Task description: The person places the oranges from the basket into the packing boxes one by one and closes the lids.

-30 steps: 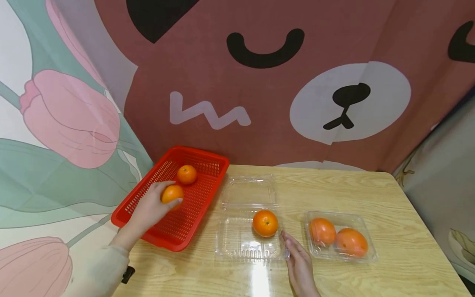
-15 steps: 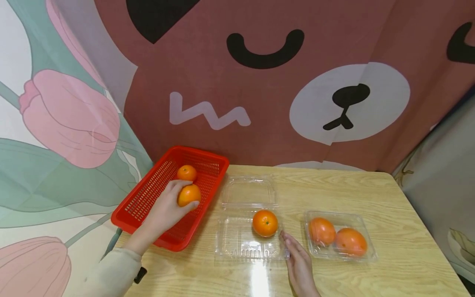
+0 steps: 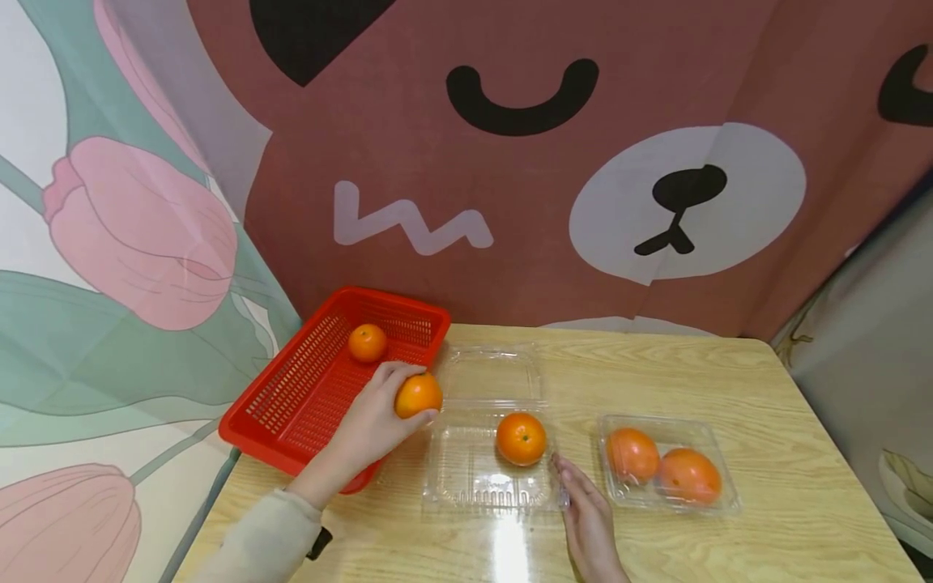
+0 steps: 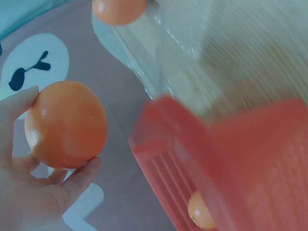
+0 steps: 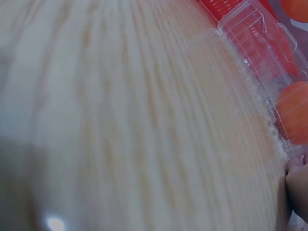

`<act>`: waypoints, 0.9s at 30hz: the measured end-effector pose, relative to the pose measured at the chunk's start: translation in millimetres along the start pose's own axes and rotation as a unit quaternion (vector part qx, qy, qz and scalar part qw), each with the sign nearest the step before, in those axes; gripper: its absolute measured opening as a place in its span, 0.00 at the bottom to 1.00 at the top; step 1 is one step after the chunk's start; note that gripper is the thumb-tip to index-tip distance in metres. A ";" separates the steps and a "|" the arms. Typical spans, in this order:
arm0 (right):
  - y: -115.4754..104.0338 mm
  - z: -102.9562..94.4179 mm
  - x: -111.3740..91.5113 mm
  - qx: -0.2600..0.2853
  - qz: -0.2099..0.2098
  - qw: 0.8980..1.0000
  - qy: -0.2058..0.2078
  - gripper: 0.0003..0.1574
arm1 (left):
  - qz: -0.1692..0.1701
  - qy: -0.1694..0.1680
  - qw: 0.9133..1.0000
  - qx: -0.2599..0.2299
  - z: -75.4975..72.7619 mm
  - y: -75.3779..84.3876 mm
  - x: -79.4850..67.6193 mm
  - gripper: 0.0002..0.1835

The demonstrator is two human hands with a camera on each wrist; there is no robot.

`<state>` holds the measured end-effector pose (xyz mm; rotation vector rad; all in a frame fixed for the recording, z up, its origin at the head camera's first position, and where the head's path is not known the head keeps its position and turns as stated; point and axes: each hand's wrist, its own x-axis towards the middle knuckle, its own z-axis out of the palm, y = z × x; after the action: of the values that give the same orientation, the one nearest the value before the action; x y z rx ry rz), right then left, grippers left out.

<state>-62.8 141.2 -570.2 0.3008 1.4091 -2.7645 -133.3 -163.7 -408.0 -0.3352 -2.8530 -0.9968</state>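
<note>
My left hand (image 3: 375, 421) holds an orange (image 3: 419, 395) between thumb and fingers, over the right rim of the red basket (image 3: 255, 448). The left wrist view also has this orange (image 4: 67, 125) in the fingers. An open clear plastic clamshell box (image 3: 455, 465) lies right of the basket, its lid folded back toward the wall. One orange (image 3: 521, 439) sits in the right half of its base. My right hand (image 3: 589, 518) rests against the box's right side with fingers extended; in the right wrist view only part of the hand (image 5: 298, 185) shows at the edge.
Another orange (image 3: 368, 343) remains in the basket's far end. To the right stands a closed clear box (image 3: 674, 425) with two oranges inside. A printed cloth (image 3: 510, 243) hangs behind the wooden table (image 3: 787, 453).
My left hand has lifted the orange from inside the basket and carried it rightward to the basket's right rim. The right hand and the open box have stayed in place.
</note>
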 end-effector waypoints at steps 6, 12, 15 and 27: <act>1.2 -0.6 -0.3 0.001 -0.008 1.000 -0.007 0.16 | 0.006 -0.011 1.000 -0.001 18.6 12.2 -2.7 0.34; 0.9 -0.5 -0.9 0.005 -0.010 1.000 -0.007 0.15 | 0.021 -0.020 1.000 -0.008 35.5 17.0 -3.3 0.32; 0.3 -0.2 -1.2 0.001 -0.009 1.000 -0.007 0.16 | 0.023 -0.026 0.999 -0.011 42.4 17.0 -3.2 0.32; 0.7 -0.5 -0.6 -0.004 -0.015 1.000 -0.012 0.18 | 0.005 -0.084 0.996 -0.002 69.3 10.2 -2.9 0.35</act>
<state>-62.0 141.2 -570.9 0.2477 1.4309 -2.7744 -129.6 -113.2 -456.5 -0.4539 -2.9943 -1.0178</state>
